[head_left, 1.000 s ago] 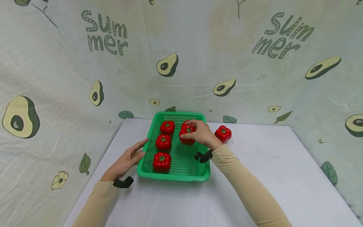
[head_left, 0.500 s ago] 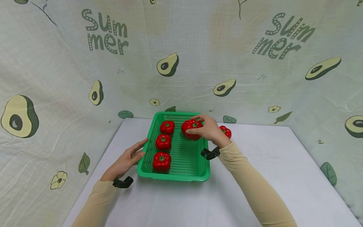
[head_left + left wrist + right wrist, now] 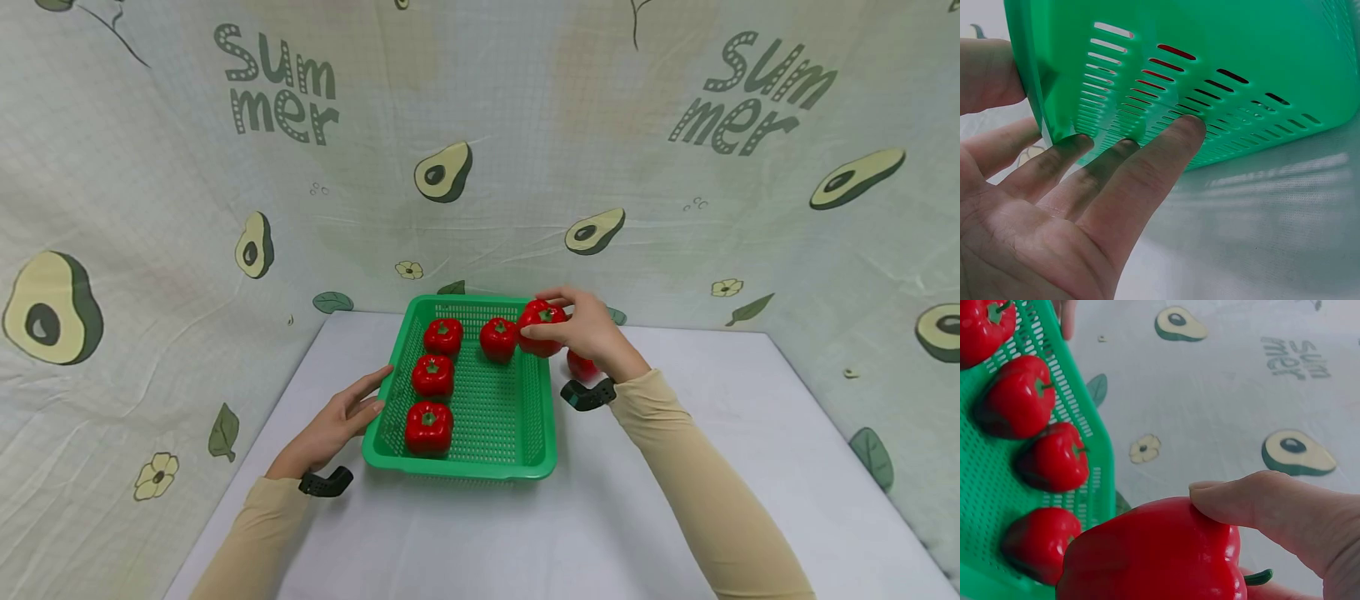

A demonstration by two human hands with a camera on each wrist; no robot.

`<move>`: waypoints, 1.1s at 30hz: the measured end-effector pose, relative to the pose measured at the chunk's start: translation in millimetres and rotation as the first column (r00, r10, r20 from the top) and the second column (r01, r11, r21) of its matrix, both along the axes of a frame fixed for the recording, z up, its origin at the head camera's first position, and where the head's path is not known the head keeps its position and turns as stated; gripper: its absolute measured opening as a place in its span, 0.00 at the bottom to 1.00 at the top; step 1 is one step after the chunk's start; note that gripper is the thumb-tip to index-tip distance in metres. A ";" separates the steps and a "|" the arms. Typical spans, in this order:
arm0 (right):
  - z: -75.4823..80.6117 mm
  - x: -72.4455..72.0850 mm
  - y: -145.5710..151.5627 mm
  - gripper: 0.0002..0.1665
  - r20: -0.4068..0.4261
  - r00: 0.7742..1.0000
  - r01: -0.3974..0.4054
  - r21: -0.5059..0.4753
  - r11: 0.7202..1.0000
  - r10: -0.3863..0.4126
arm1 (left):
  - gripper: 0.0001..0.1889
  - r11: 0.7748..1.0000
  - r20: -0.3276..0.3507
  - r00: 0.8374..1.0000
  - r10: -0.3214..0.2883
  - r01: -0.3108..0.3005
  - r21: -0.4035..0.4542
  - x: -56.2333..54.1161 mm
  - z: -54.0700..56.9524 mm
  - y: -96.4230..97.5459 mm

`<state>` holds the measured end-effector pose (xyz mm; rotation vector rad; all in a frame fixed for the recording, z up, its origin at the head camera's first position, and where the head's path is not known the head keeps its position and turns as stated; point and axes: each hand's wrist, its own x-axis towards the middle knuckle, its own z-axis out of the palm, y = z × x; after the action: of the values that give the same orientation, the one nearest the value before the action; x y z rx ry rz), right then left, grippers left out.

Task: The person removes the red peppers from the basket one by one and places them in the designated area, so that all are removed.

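My right hand (image 3: 596, 329) grips a red bell pepper (image 3: 542, 315) above the right rim of the green plastic basket (image 3: 457, 472). In the right wrist view the thumb lies on the held pepper (image 3: 1154, 550), whose green stem points right. My left hand (image 3: 330, 429) rests against the basket's left side. Seen from the left wrist, its straight fingers (image 3: 1147, 181) touch the slotted outer wall, with the thumb at the rim. Inside the basket, three bell peppers form a left column, the middle one (image 3: 432, 377) among them; another pepper (image 3: 498, 339) sits at the back right.
Outside the basket, one more red pepper (image 3: 581, 365) lies on the white table (image 3: 675, 467), partly hidden behind my right hand and wrist strap. Behind the table hangs a pale cloth (image 3: 510, 125) printed with avocados.
My right hand has lifted a pepper from the basket's right half and carried it rightward and back, over the right rim. The pepper at the back right now shows fully. My left hand stays put.
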<state>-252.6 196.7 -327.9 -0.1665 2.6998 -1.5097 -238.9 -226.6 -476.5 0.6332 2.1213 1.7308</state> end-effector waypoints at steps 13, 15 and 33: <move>14.7 4.9 33.3 0.41 0.025 0.996 0.087 0.029 0.996 -0.088 | 0.35 1.000 -0.005 1.000 0.001 -0.001 0.002 -0.2 -0.1 0.8; 15.0 5.2 39.2 0.42 0.022 0.995 0.097 0.023 0.995 -0.097 | 0.35 1.000 -0.006 1.000 0.002 -0.002 0.002 -0.1 0.1 0.9; 1.4 13.7 98.1 0.49 0.024 0.982 0.188 0.058 0.980 -0.189 | 0.34 1.000 -0.012 1.000 0.008 -0.008 -0.012 0.7 -0.1 -0.4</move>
<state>-238.9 294.8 -326.5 0.1167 2.7995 -1.4649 -238.2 -227.0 -476.5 0.6340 2.1437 1.7217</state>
